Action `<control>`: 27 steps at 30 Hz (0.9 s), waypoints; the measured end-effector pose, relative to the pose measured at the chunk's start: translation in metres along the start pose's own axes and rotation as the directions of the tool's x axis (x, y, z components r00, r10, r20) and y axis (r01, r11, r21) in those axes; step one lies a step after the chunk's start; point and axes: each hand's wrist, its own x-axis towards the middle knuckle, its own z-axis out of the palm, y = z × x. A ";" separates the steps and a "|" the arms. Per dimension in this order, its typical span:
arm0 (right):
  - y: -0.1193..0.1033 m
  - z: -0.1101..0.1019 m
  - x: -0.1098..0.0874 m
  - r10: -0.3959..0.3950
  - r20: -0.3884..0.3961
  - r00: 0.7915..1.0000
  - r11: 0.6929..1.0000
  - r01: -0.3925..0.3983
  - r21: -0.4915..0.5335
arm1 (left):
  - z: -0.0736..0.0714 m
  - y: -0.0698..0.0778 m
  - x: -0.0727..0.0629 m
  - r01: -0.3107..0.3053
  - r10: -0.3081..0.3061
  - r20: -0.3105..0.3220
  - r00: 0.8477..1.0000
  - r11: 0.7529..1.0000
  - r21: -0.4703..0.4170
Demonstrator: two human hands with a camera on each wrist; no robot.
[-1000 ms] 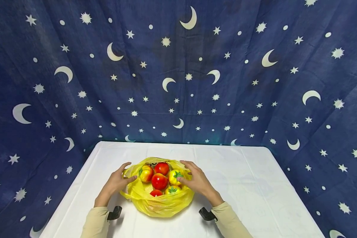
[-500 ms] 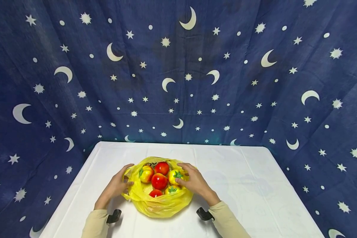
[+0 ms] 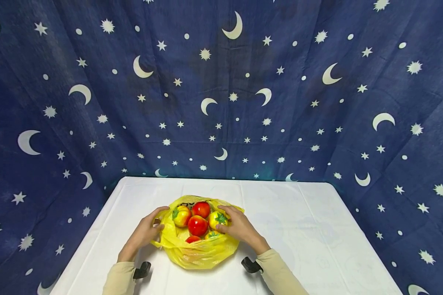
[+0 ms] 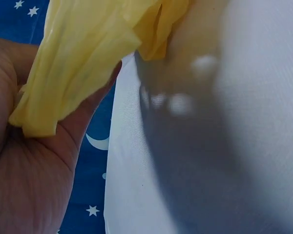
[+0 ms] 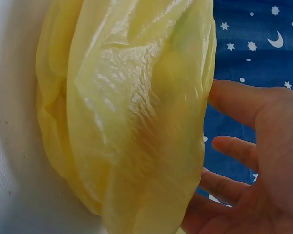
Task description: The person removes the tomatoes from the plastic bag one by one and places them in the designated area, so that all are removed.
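Observation:
A yellow plastic bag (image 3: 201,256) sits with its mouth spread wide, also filling much of the right wrist view. Inside lie glossy red round fruits (image 3: 197,225) and yellow ones (image 3: 218,220) with green star-shaped leaf tops, their kind unclear. My left hand (image 3: 145,231) is at the bag's left rim, fingers and thumb apart; in the left wrist view a loose flap of the bag (image 4: 73,73) runs between them into the palm. At the right rim is my right hand (image 3: 241,227), loosely bent, thumb over a yellow fruit; in the right wrist view its fingers (image 5: 234,151) stay spread.
A white cloth-covered table (image 3: 310,237) carries the bag and reaches out to the right and behind it. Blue curtains (image 3: 221,82) printed with moons and stars rise along the back and sides. Black wrist devices (image 3: 252,265) sit under both wrists.
Both hands have moved slightly inward over the bag's rim and a little nearer to me. The bag and fruits have stayed almost in place.

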 end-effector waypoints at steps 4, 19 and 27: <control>0.001 0.002 0.002 0.005 0.012 1.000 1.000 -0.005 -0.016 | 0.000 0.003 0.000 0.051 -0.051 0.002 0.999 0.998 0.035; 0.003 0.011 0.009 0.031 0.051 0.998 0.999 -0.030 -0.029 | 0.007 0.004 0.002 0.170 -0.170 0.056 0.984 0.985 0.005; 0.005 0.014 0.011 0.012 0.032 0.999 0.998 -0.010 -0.061 | 0.009 0.003 0.004 0.142 -0.142 0.041 0.989 0.990 0.006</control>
